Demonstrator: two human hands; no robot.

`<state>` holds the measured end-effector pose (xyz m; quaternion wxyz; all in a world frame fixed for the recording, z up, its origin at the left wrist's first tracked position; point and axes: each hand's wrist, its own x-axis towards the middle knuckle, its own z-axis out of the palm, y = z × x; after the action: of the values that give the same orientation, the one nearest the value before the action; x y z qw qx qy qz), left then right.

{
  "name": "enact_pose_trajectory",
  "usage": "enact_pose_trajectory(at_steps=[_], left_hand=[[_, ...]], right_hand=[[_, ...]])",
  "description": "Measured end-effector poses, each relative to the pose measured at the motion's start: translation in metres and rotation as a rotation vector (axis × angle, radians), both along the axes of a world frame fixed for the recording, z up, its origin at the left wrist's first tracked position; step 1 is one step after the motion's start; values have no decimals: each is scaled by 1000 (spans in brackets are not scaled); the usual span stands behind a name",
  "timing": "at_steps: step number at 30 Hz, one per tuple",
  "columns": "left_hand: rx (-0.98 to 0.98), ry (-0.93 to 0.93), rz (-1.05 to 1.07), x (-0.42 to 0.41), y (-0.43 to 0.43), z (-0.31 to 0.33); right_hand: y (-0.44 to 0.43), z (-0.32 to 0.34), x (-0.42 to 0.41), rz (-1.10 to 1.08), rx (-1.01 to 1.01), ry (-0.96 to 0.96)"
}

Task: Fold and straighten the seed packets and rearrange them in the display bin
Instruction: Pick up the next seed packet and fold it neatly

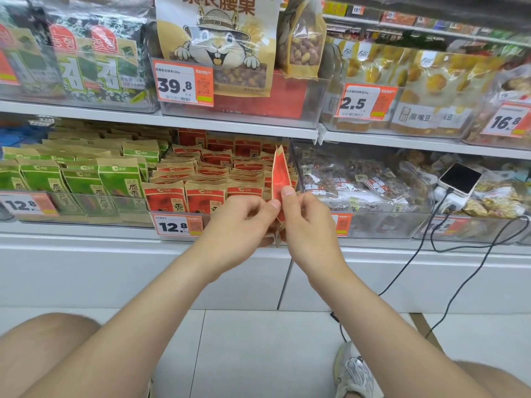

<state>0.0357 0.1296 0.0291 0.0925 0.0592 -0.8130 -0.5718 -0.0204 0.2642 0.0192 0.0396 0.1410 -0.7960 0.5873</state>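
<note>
- A person crouched at a shop shelf holds a single red seed packet [280,173] upright and nearly edge-on, just in front of the right end of the display bin [150,215].
- The left hand [244,214] pinches the packet's lower part between thumb and fingers. The right hand [307,222] grasps it from the other side, thumb pressed to the red face. Neither hand is free.
- The packet is outside the bin, above its front wall. Its narrow top stands against the rows of matching red packets [204,196] already stacked inside.
- The packet appears to be kraft paper with a printed face, so it is probably light and soft-walled, with loose seeds that shift when it is tipped. It should take a crease readily and keep it.
- The sealed edges and the flat top strip look like the safest places to take hold. Squeezing the filled middle risks crumpling the paper or cracking the seeds.
- The fold looks to be under way, and slotting the packet upright among its neighbours is not yet done.
- Green packets [115,179] fill the bin to the left, and clear bags of nuts [359,179] fill the one to the right.
- A price tag [172,225] reading 12.8 is fixed to the bin's near wall.
- A phone [459,178] rests on the far-right bin, with a dark cable [459,282] trailing to the floor.
- A pale shoe [353,372] shows on the tiles.
</note>
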Motion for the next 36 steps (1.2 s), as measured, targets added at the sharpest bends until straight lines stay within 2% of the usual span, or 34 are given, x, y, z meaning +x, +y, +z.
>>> enact_pose_trajectory(at_steps=[3,8,10,12,16,19,22,25,27,31,36], left_hand=[[-236,84,11,2,-1,4],[-204,76,-7,2,-1,6],[-141,66,-14,3,0,5],[20,51,-13,1,4,5],[364,-7,202,-7,1,5],[557,-67,218,-7,-4,9],[551,-23,287,-4,-5,11],[538,15,299,-4,-2,12],[575,14,281,-4,-2,13],[658,0,268,-1,-1,15],[601,-26,255,-2,-3,12]], right_hand=[[2,2,1,33,40,60],[-1,-1,-3,87,-35,20],[-2,-1,-3,97,-52,-8],[0,0,-4,102,-67,-10],[2,5,-3,208,-22,-18],[3,8,2,298,32,-105],[5,13,4,226,-44,-196],[7,11,1,129,-78,-143],[8,6,-2,81,-103,-183],[8,-1,-6,63,-226,-358],[6,-6,-9,66,-239,-412]])
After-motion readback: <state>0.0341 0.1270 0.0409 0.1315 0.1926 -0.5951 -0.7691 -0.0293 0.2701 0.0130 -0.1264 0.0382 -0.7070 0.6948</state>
